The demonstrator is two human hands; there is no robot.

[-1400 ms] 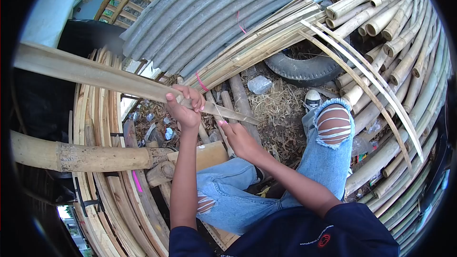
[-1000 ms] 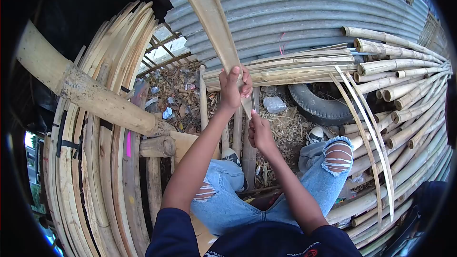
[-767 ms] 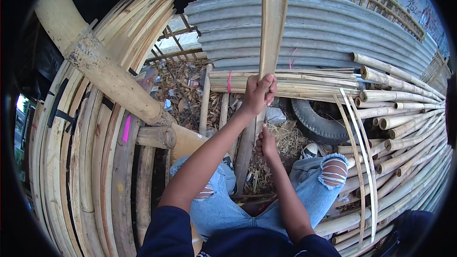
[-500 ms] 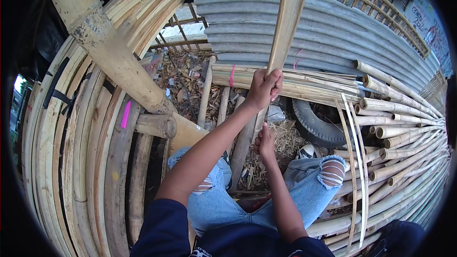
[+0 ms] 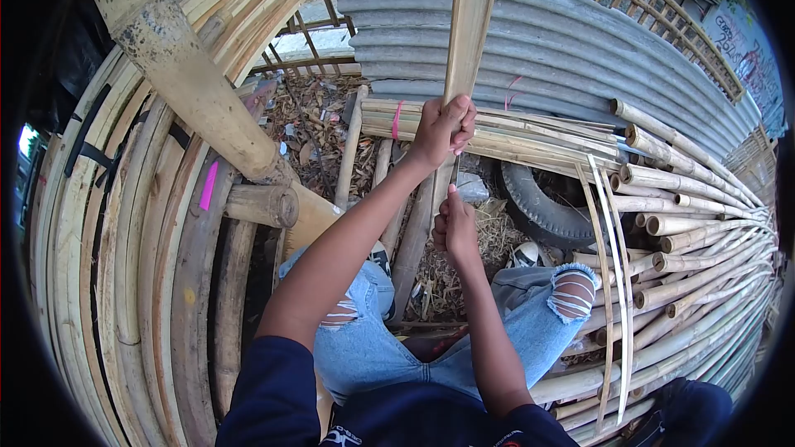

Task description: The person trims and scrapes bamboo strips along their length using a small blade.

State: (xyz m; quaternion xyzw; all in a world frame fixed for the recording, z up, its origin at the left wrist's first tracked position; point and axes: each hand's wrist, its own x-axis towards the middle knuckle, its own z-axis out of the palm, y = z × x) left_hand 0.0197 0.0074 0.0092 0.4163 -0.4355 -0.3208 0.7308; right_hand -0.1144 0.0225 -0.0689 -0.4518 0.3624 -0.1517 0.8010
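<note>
A long, pale split-bamboo slat (image 5: 470,29) rises from my left hand (image 5: 445,128) past the top of the view. My left fingers are closed round it near its lower end. Just below is my right hand (image 5: 457,228), closed with one finger stretched forward. It grips what looks like a narrow knife (image 5: 455,172), seen almost edge-on; the handle is hidden in the fist. Both hands are in front of my knees, above ground covered with shavings.
Bundled bamboo slats (image 5: 137,281) and a thick bamboo post (image 5: 186,74) stand at left. Bamboo poles (image 5: 662,223) are stacked at right, with thin strips (image 5: 609,281) before them. Behind lie a tied slat bundle (image 5: 513,141), a tyre (image 5: 538,211) and corrugated sheeting (image 5: 530,41).
The slat's upper part has shifted left, and both hands sit slightly higher and further left in view. The right hand has moved up a little, its grip still closed. The whole view has shifted slightly.
</note>
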